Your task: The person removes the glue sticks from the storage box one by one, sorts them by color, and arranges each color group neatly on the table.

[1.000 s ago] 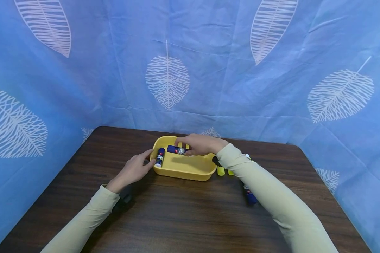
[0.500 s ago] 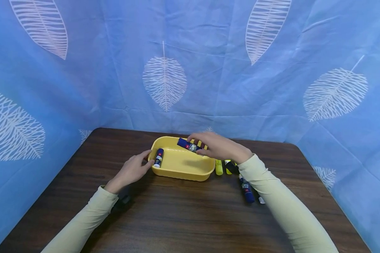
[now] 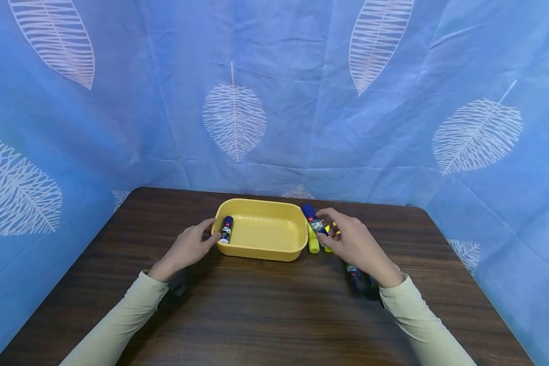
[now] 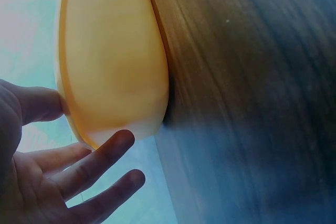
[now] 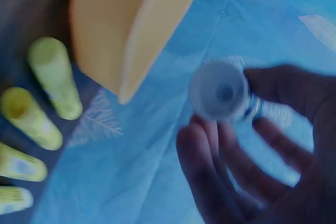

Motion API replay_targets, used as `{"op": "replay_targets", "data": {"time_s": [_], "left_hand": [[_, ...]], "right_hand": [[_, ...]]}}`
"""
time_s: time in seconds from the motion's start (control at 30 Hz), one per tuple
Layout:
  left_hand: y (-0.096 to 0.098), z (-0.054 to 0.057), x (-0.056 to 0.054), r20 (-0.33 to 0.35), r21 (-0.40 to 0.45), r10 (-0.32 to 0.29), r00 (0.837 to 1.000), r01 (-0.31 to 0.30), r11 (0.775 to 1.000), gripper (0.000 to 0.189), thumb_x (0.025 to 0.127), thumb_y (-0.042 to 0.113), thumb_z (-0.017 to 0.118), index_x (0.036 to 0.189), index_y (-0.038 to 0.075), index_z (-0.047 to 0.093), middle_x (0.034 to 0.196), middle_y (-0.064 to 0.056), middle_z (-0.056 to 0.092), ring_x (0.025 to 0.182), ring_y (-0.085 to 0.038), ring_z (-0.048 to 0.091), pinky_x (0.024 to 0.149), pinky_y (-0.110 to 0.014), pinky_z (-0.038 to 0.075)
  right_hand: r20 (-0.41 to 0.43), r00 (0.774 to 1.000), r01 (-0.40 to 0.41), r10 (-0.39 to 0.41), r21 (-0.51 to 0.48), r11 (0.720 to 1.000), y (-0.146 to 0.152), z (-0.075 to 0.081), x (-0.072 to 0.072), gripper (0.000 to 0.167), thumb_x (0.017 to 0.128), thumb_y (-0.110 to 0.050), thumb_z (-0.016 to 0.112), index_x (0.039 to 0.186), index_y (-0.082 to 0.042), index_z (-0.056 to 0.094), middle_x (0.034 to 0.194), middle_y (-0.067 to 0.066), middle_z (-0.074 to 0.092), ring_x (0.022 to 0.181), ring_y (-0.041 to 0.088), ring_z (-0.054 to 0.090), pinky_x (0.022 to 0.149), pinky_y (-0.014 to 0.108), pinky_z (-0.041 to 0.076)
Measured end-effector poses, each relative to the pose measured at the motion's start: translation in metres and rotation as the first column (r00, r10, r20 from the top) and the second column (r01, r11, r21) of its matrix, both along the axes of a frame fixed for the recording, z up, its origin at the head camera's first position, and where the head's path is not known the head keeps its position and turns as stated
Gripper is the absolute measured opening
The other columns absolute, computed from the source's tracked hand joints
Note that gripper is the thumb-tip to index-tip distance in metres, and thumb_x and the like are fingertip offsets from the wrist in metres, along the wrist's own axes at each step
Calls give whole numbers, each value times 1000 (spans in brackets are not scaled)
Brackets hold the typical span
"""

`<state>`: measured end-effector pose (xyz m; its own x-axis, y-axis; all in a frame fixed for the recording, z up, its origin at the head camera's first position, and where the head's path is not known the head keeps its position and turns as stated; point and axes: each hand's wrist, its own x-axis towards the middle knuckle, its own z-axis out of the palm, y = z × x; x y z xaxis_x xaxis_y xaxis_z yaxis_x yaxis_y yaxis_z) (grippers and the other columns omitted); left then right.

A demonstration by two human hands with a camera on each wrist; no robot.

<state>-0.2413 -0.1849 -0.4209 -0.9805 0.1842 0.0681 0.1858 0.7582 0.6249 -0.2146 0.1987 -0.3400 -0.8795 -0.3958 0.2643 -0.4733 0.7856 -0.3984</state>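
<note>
In the head view a yellow plastic tub [image 3: 256, 252] sits toward the back of the table. One glue stick [image 3: 226, 230] with a dark blue cap and white base lies inside against its left end. My left hand [image 3: 185, 249] rests its thumb and fingertips at the tub's left end, fingers spread. To the right of the tub, my right hand [image 3: 354, 241] pinches another blue glue stick [image 3: 312, 213] between thumb and fingers, above several yellow sticks [image 3: 313, 243]. The right wrist view shows the held stick's hollow white base toward the camera.
More dark blue sticks [image 3: 354, 278] lie on the table near my right wrist, partly hidden by it. The brown wooden table [image 3: 265, 315] meets a blue leaf-print cloth [image 3: 302, 117] behind and at both sides.
My right hand has lifted the glue stick out of the tub and carried it right, past the tub's right rim. The left hand stays at the tub's left end.
</note>
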Motion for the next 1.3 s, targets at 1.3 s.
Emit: {"op": "replay_targets", "data": {"time_s": [1.3], "left_hand": [[1,0,2,19,21,-16,1000,16,1000,56,106,25,56,153,-2,41,133,-21,62,112,-31,60,100,-54,51]], "right_hand": [[152,907,403,-393,-46,914,28,-75,52,35,87,-17,82,115,0,70,94,8,67,74,12,67,61,28,55]]}}
